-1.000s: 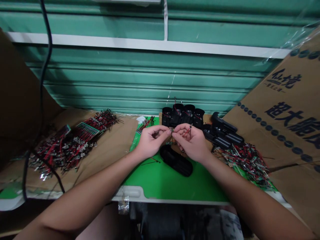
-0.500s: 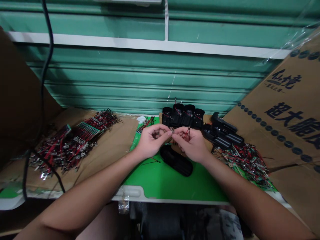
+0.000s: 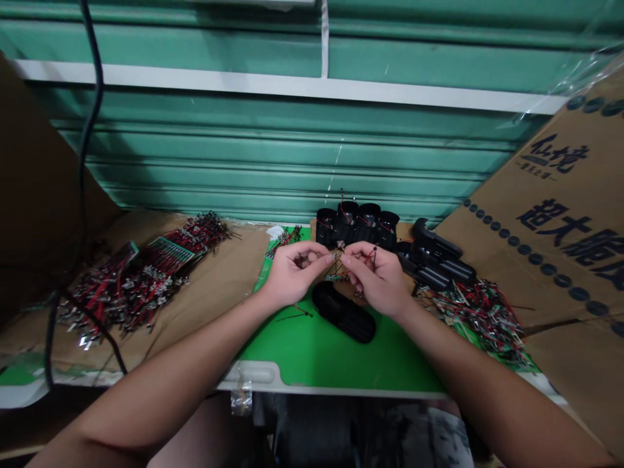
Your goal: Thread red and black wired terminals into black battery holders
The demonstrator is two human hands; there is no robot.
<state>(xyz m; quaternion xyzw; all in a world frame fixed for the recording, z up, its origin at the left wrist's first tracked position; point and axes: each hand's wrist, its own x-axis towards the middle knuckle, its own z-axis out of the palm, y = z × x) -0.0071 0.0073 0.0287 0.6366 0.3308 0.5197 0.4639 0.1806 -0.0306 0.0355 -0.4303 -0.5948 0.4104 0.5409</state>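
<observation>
Small parts with thin red and black wires are pinched between my two hands, whose fingertips nearly meet above the green table (image 3: 400, 364). My left hand (image 3: 302, 270) has thumb and forefinger closed on a tiny metallic piece. Wires dangle from the closed fingers of my right hand (image 3: 375, 273). Just below the hands lies a black elongated shell (image 3: 345, 313). Behind them several black cylindrical housings (image 3: 368, 221) stand in a row, with red wires on them. A loose thin wire (image 3: 295, 315) lies left of the shell.
Wired small boards (image 3: 146, 279) are heaped on cardboard (image 3: 221, 286) at left. Black shells (image 3: 439, 257) and another wire pile (image 3: 492, 322) lie at right, beside a printed carton (image 3: 550, 214). A black cable (image 3: 85, 143) hangs at left; a green ribbed wall (image 3: 292, 156) stands behind.
My right hand has shifted slightly right, opening a small gap between the fingertips. My left hand has hardly moved.
</observation>
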